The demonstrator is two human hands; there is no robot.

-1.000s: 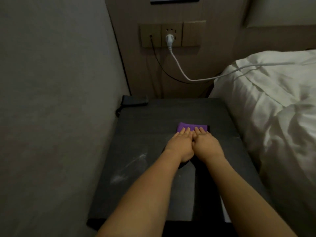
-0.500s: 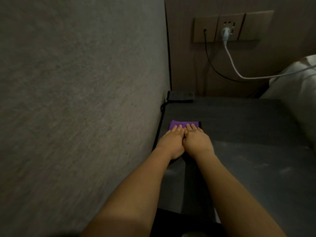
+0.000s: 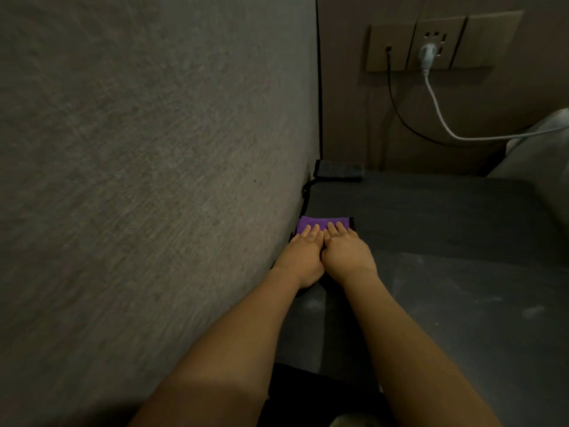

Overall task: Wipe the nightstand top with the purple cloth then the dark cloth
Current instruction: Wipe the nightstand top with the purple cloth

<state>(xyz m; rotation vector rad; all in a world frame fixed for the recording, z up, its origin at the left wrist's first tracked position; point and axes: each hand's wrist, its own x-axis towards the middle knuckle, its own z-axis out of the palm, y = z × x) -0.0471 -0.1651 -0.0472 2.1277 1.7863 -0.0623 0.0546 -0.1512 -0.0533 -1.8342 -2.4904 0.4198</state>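
Observation:
A purple cloth (image 3: 320, 222) lies flat on the dark nightstand top (image 3: 446, 241), at its left edge against the wall. My left hand (image 3: 303, 257) and my right hand (image 3: 346, 254) lie side by side on the cloth, palms down and fingers straight, pressing it onto the surface. Only the far strip of the cloth shows beyond my fingertips. A dark edge (image 3: 353, 224) shows at the cloth's right side; I cannot tell whether it is the dark cloth.
A textured grey wall (image 3: 154, 180) runs close along the left. A small dark object (image 3: 338, 171) sits in the nightstand's back left corner. A wall socket (image 3: 431, 44) holds a white cable (image 3: 443, 118) and a black one. White bedding (image 3: 542, 149) borders the right.
Both hands have slid the purple cloth from the middle of the nightstand leftward to its edge by the wall. The view has turned left with them.

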